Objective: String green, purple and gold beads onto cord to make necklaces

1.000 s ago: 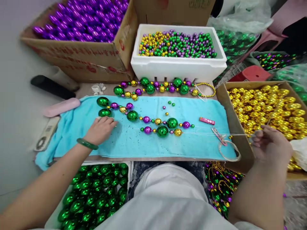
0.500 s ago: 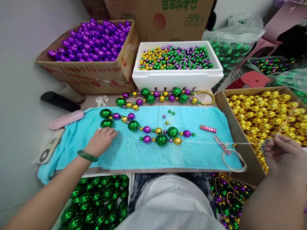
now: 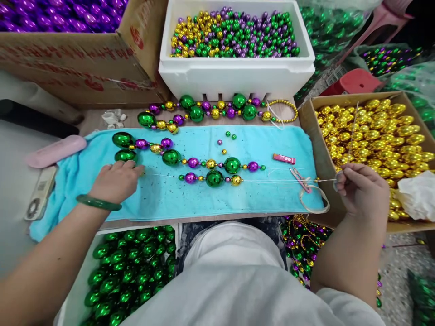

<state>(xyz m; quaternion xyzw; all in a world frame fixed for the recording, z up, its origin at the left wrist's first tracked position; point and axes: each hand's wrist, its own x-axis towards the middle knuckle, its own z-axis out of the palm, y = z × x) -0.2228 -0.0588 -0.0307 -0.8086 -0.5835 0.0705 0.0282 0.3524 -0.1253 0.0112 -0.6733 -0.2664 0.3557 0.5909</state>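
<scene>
A strand of green, purple and gold beads (image 3: 210, 164) bends back at the left on a turquoise towel (image 3: 190, 199). My left hand (image 3: 115, 183) is closed on the white thread at the left, its knuckles by a large green bead (image 3: 125, 156); its fingertips are partly hidden. From there the thread runs right through the strand's lower row (image 3: 215, 178). At the right, my right hand (image 3: 363, 185) pinches the taut thread (image 3: 288, 181), and a thin needle (image 3: 353, 131) sticks up from its fingers, over the gold beads.
Behind lies a finished-looking bead necklace (image 3: 197, 113), before a white foam box (image 3: 238, 74) of small beads. Boxes hold purple (image 3: 61, 16), gold (image 3: 370, 127) and green beads (image 3: 132, 267). Thread snips (image 3: 301, 179), a small pink packet (image 3: 284, 158) and several loose beads lie on the towel.
The view has tipped down and shifted. My right hand has come nearer the towel's right edge, and the lower row has slid left a little along the thread. My left hand stays by the green bead.
</scene>
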